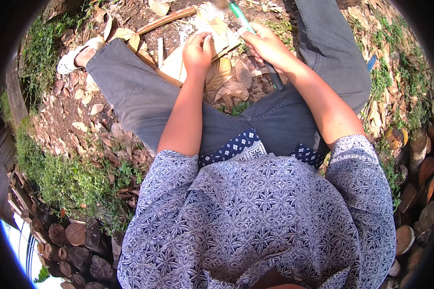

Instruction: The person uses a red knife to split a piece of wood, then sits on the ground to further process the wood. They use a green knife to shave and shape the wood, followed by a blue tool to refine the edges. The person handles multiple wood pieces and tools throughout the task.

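Observation:
My right hand [266, 47] is wrapped round the green and black handle of a hammer [241, 17]. The hammer's head is blurred at the top edge of the head view, and the black end of its handle hangs down toward my thigh. Close by on the left, my left hand [197, 54] is closed over pale wooden boards [175, 66], with thumb and fingertips drawn together. Whatever those fingers pinch, if anything, is too small to tell. The boards lie on the ground between my spread legs.
A brown wooden strip [165, 20] and a short pale stick [160, 52] lie left of the boards. Dry leaves [222, 72] cover the soil around them. Stacked logs [75, 234] stand at the lower left, and more at the right rim. Something blue [372, 62] lies beyond my right leg.

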Motion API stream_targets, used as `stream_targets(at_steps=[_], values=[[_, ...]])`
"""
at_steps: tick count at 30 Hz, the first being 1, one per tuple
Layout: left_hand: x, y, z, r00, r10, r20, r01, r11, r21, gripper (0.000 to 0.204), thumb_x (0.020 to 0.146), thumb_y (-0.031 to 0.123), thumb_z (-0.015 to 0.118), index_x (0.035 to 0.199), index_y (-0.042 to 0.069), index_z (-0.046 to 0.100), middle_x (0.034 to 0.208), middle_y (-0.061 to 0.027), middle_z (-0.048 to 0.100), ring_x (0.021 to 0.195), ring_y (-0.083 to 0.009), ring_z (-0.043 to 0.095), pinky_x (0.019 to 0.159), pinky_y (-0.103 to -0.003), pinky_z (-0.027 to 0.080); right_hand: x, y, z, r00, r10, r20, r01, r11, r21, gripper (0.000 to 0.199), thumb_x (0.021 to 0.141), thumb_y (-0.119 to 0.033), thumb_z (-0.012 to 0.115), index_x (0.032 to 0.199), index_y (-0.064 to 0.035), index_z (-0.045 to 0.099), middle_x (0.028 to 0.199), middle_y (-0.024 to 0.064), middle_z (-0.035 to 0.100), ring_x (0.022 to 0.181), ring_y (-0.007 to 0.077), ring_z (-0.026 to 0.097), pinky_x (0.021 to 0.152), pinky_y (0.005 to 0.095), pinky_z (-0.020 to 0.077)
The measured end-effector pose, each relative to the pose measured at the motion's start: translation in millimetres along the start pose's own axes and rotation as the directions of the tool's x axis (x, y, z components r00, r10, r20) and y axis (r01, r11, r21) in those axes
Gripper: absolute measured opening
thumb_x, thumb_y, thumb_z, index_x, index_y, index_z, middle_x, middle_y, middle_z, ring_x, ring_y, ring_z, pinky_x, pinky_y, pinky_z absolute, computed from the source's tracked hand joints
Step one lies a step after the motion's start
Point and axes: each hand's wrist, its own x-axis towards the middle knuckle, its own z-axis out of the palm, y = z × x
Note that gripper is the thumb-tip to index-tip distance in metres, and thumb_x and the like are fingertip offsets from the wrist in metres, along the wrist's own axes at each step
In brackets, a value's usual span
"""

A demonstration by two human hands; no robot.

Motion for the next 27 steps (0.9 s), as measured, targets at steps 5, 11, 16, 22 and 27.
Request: stream_targets(at_steps=[5, 11, 16, 22, 27], values=[[0, 4, -2, 1.0, 0.022, 0.004, -0.022, 0.999, 0.045, 0.012, 0.089, 0.009, 0.067, 0.098, 0.005, 0.073, 0.086, -0.0108, 0.068, 0.073, -0.0227, 0.065, 0.068, -0.033, 0.052, -1, 1, 1, 1.0, 0.011, 0.001, -0.011, 1.0, -0.002, 0.02, 0.103, -0.028, 0.052, 0.102, -0.0081, 0.052, 0.065, -0.0076, 0.041, 0.05, 0.0021, 0.036, 0.043, 0.0206, 0.0319], [1, 10, -4, 0.996, 0.082, 0.021, -0.083, 0.991, 0.103, 0.011, 0.088, 0.008, 0.067, 0.098, 0.005, 0.073, 0.085, -0.0108, 0.067, 0.074, -0.0239, 0.064, 0.068, -0.033, 0.051, -2, 0, 0, 1.0, 0.012, 0.0, -0.012, 1.0, -0.006, 0.019, 0.103, -0.028, 0.052, 0.105, -0.0082, 0.052, 0.065, -0.0073, 0.041, 0.05, 0.0021, 0.036, 0.042, 0.0208, 0.032], [2, 13, -5, 0.988, 0.149, 0.029, -0.152, 0.978, 0.14, 0.011, 0.087, 0.007, 0.068, 0.097, 0.005, 0.073, 0.089, -0.0113, 0.069, 0.077, -0.027, 0.065, 0.071, -0.034, 0.052, -1, 1, 1, 1.0, 0.011, -0.003, -0.011, 1.0, -0.003, 0.021, 0.103, -0.027, 0.052, 0.109, -0.0074, 0.053, 0.065, -0.0072, 0.041, 0.049, 0.0022, 0.036, 0.042, 0.0209, 0.0321], [4, 13, -4, 0.987, 0.158, 0.039, -0.162, 0.977, 0.139, 0.012, 0.086, 0.006, 0.069, 0.097, 0.006, 0.073, 0.091, -0.0111, 0.069, 0.081, -0.0275, 0.066, 0.075, -0.035, 0.053, 3, 16, -1, 0.992, -0.107, -0.06, 0.093, 0.977, -0.191, 0.024, 0.102, -0.025, 0.053, 0.114, -0.0054, 0.055, 0.066, -0.0053, 0.046, 0.048, 0.0036, 0.039, 0.042, 0.0228, 0.0329], [4, 14, -4, 0.984, 0.171, 0.051, -0.176, 0.975, 0.133, 0.014, 0.084, 0.005, 0.069, 0.098, 0.006, 0.073, 0.093, -0.011, 0.07, 0.083, -0.0273, 0.067, 0.076, -0.035, 0.053, -4, 34, 7, 0.99, -0.084, -0.116, 0.034, 0.926, -0.377, 0.03, 0.095, -0.031, 0.059, 0.104, -0.0026, 0.062, 0.066, 0.0054, 0.058, 0.062, 0.0135, 0.056, 0.058, 0.0329, 0.0446]])
